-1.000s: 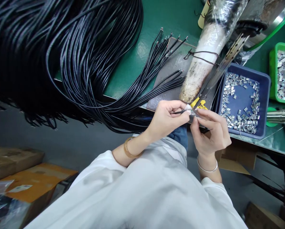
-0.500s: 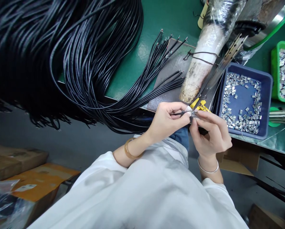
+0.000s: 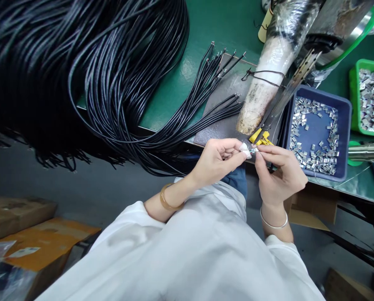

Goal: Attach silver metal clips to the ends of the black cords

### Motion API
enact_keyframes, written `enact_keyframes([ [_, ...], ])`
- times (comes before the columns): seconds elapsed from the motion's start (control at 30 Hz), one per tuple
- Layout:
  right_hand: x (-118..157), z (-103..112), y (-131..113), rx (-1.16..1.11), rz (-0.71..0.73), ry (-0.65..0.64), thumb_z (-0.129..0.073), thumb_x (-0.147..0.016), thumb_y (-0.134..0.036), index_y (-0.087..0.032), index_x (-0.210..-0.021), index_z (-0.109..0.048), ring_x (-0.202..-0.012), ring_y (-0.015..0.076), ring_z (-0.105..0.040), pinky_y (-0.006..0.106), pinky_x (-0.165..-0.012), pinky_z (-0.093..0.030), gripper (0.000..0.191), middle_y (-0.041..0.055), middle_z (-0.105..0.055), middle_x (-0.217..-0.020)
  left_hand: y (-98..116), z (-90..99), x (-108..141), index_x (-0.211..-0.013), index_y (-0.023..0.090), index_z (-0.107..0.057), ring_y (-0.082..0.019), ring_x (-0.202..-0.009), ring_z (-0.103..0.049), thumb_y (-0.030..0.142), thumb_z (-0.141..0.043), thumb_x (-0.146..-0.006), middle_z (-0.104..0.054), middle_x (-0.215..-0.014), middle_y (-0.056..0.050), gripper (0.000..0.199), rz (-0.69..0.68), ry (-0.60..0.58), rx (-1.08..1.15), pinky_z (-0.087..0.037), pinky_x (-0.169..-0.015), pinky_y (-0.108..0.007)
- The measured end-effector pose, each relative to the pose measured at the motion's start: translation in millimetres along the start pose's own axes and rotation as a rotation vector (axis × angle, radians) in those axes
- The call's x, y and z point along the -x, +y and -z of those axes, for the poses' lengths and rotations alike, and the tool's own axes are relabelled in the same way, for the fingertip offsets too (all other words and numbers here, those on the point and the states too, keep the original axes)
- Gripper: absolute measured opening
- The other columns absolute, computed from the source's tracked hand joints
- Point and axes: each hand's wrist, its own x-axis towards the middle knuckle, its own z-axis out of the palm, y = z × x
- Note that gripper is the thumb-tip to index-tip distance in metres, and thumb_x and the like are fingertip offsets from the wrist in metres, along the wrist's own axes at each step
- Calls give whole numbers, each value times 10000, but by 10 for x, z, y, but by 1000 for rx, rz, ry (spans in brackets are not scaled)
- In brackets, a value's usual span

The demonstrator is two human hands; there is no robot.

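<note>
Both hands meet near the table's (image 3: pixel 202 21) front edge, fingertips nearly touching, with one small silvery piece (image 3: pixel 253 150) between them. The left hand (image 3: pixel 220 161) pinches thumb against fingers at its left end, a white wrap (image 3: pixel 245 150) on the fingertips; whether a cable lies inside that grip I cannot tell. The right hand (image 3: pixel 279 171) pinches its other end between thumb and forefinger. The piece's long axis runs roughly left to right, its right end toward the right hand.

Just beyond lie two yellow parts (image 3: pixel 255 135) — any writing is too small to read — below one white cylinder (image 3: pixel 262 88). One blue tray (image 3: pixel 315 129) and one green basket (image 3: pixel 356 100) stand to the right, both holding metal pieces too many to count. Left lies a mass of black cables (image 3: pixel 118 96), likewise uncountable, some ends resting over one grey board (image 3: pixel 216 132). One label (image 3: pixel 25 252) on an orange carton (image 3: pixel 61 234) is unreadable.
</note>
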Motion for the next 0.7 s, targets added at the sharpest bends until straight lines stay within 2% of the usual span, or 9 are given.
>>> enact_keyframes([
  [0.13, 2, -25, 0, 94, 64, 23, -748, -798, -58, -228, -912, -674, -846, 145, -745, 268, -772, -619, 218, -5, -765, -941, -8, -3, -31, -801, 126, -667, -49, -508, -371, 387, -719, -829, -476, -588, 37, 267, -19, 63, 26, -306, -485, -192],
  [0.27, 3, -27, 9, 74, 62, -6, -742, -807, -72, -218, -913, -664, -878, 150, -739, 286, -808, -626, 197, 14, -758, -980, -44, -27, -39, -796, 126, -676, -55, -527, -317, 298, -661, -876, -401, -585, 42, 190, -97, 128, -119, -252, -490, -206],
  [0.4, -18, -25, 20, 47, 28, -32, -734, -816, -73, -220, -927, -674, -901, 152, -731, 298, -812, -632, 194, 19, -748, -1006, -63, -39, -43, -799, 135, -688, -59, -527, -309, 256, -643, -888, -390, -583, 45, 157, -177, 175, -232, -247, -488, -211],
  [0.7, -68, -1, -35, 86, 48, -25, -762, -787, -52, -217, -924, -690, -912, 144, -731, 273, -835, -638, 226, 12, -745, -1029, -25, -54, -75, -783, 117, -702, -33, -474, -290, 178, -653, -862, -376, -545, 64, 111, -386, 208, -348, -243, -447, -179],
])
